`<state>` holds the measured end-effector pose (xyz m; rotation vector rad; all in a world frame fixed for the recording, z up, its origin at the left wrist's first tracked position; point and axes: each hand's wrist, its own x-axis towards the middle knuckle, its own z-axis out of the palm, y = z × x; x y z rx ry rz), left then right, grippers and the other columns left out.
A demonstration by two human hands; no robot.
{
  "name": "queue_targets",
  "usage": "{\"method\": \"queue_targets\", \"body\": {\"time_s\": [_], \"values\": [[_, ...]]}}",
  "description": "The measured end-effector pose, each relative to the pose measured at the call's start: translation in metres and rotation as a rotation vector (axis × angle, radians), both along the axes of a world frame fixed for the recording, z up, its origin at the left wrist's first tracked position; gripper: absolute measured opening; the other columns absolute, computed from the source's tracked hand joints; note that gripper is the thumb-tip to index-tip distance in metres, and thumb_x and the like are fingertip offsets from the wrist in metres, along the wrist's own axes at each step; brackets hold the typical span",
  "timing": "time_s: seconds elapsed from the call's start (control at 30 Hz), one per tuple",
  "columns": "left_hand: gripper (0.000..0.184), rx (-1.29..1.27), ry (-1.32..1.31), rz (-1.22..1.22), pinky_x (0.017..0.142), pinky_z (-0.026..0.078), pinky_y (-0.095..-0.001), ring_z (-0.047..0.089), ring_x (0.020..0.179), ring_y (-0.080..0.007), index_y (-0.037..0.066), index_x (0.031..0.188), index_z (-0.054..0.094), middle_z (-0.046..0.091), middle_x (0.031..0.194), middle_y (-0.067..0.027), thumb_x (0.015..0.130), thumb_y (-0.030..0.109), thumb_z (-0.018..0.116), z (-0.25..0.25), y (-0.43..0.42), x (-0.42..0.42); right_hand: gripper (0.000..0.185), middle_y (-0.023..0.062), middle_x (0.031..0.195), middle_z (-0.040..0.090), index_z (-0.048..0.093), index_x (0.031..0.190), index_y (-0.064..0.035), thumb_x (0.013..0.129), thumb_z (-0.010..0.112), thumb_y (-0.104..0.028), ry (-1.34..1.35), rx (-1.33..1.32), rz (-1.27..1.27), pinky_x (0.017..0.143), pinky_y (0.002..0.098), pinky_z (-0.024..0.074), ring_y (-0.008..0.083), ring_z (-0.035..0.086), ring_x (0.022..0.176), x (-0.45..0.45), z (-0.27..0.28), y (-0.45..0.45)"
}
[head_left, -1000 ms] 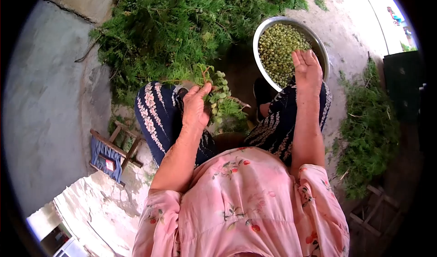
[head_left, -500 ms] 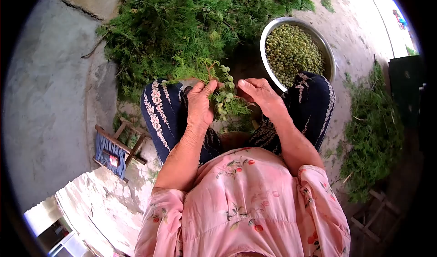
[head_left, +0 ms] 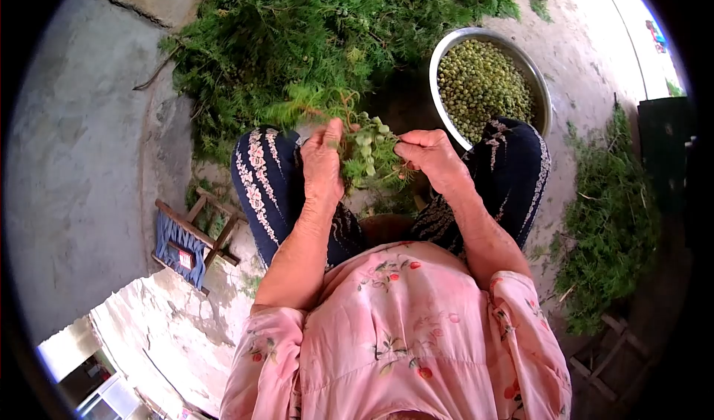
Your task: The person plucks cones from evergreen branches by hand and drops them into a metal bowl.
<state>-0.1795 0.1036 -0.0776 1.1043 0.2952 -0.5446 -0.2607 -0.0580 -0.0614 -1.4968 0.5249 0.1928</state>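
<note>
Brought in from over the round silver metal basin (head_left: 434, 85) a second ago, the bare right hand (head_left: 437, 159), fingertips drawn together, works at the edge of a green sprig with pale round cones (head_left: 364, 151), clenched in the left hand (head_left: 322, 168) above the lap. Plucking appears under way (any catch is hidden); the next pull calls for a steady left hold.

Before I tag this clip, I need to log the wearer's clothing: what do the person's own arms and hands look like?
The left hand and right hand are bare, with no glove, watch or bracelet visible. The left sleeve and right sleeve are loose, pink and printed with red and green, leaving the forearms uncovered.
</note>
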Motion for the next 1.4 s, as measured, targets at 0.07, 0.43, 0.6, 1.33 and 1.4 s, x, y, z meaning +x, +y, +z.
{"method": "queue_targets", "body": {"time_s": [0.07, 0.43, 0.6, 1.33, 1.4], "values": [[0.019, 0.352, -0.375, 0.126, 0.069, 0.043, -0.0223, 0.051, 0.073, -0.0090, -0.001, 0.095, 0.057, 0.057, 0.079, -0.0014, 0.088, 0.017, 0.054, 0.004, 0.003, -0.002, 0.019, 0.0003, 0.070, 0.057, 0.063, 0.092, 0.0033, 0.079, 0.064, -0.011, 0.005, 0.056, -0.084, 0.052, 0.0213, 0.0401, 0.0055, 0.048, 0.059, 0.001, 0.001, 0.001], [0.015, 0.462, -0.803, -0.148, 0.065, 0.044, -0.0209, 0.054, 0.070, -0.0084, -0.003, 0.089, 0.062, 0.061, 0.078, -0.0038, 0.078, 0.006, 0.063, 0.012, -0.019, -0.035, 0.021, 0.0086, 0.081, 0.062, 0.062, 0.097, 0.0030, 0.077, 0.062, -0.003, -0.365, -0.220, -0.385, 0.065, 0.0240, 0.0449, 0.0115, 0.057, 0.074, 0.003, -0.028, 0.031], [0.015, 0.233, -0.430, -0.062, 0.065, 0.043, -0.0198, 0.052, 0.071, -0.0067, -0.004, 0.088, 0.060, 0.059, 0.080, -0.0006, 0.079, 0.008, 0.064, 0.004, -0.021, -0.034, 0.024, 0.0115, 0.090, 0.061, 0.061, 0.099, 0.0005, 0.075, 0.059, 0.003, -0.409, -0.475, -0.273, 0.072, 0.0248, 0.0468, 0.0186, 0.060, 0.083, 0.002, -0.009, 0.056], [0.021, 0.335, -0.459, -0.237, 0.060, 0.041, -0.0174, 0.048, 0.065, -0.0024, -0.006, 0.093, 0.061, 0.058, 0.072, 0.0029, 0.077, 0.007, 0.064, 0.011, -0.005, -0.025, 0.018, 0.0002, 0.064, 0.056, 0.061, 0.085, 0.0019, 0.080, 0.063, -0.015, -0.220, 0.224, -0.336, 0.047, 0.0204, 0.0393, 0.0065, 0.049, 0.054, 0.008, -0.008, 0.041], [0.021, 0.344, -0.455, -0.262, 0.060, 0.042, -0.0179, 0.048, 0.066, -0.0025, -0.006, 0.094, 0.061, 0.059, 0.073, 0.0024, 0.078, 0.007, 0.064, 0.007, -0.004, -0.024, 0.016, 0.0002, 0.064, 0.056, 0.061, 0.085, 0.0024, 0.081, 0.062, -0.014, -0.194, 0.261, -0.345, 0.047, 0.0205, 0.0391, 0.0069, 0.049, 0.054, 0.008, -0.007, 0.038]]}}
